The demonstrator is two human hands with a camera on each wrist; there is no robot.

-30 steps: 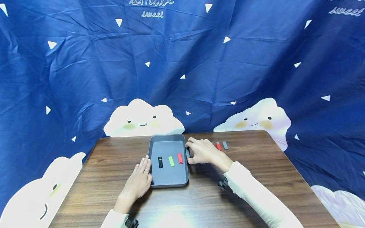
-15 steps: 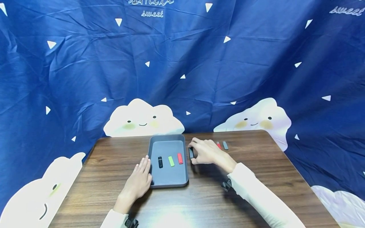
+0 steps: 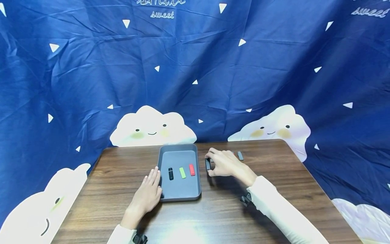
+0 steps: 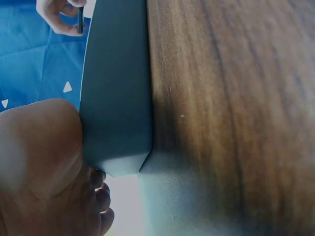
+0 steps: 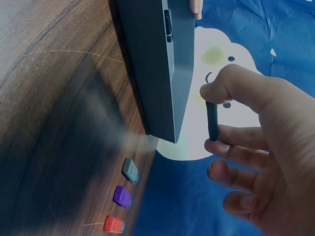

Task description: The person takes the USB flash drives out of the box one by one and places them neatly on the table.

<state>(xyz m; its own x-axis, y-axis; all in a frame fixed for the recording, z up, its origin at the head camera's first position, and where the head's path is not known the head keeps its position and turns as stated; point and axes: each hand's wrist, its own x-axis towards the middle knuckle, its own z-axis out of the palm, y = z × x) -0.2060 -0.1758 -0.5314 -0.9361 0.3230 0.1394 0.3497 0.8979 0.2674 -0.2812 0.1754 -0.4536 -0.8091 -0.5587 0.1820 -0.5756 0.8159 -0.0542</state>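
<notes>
My left hand point(image 3: 147, 191) lies along the left wall of a grey tray point(image 3: 179, 195), its fingers straight against the side. In the tray are a black USB stick point(image 3: 171, 174), a green one point(image 3: 182, 173) and a red one point(image 3: 192, 169). Just right of the tray, my right hand point(image 3: 224, 164) pinches a flat dark rectangular piece point(image 3: 208, 164), about as long as the sticks. The right wrist view shows this dark piece point(image 5: 212, 120) edge-on, held at its ends between thumb and fingertip.
Beyond the right hand, a grey USB stick point(image 3: 240, 156) lies near the table's back edge. In the right wrist view, a purple stick point(image 5: 122, 196) and a red stick point(image 5: 114, 224) lie in a row with it. A blue cloud-print cloth point(image 3: 213, 84) hangs behind the table.
My right hand has moved right with the dark piece, from the tray's right wall to a small distance away. The left hand and the tray have not moved.
</notes>
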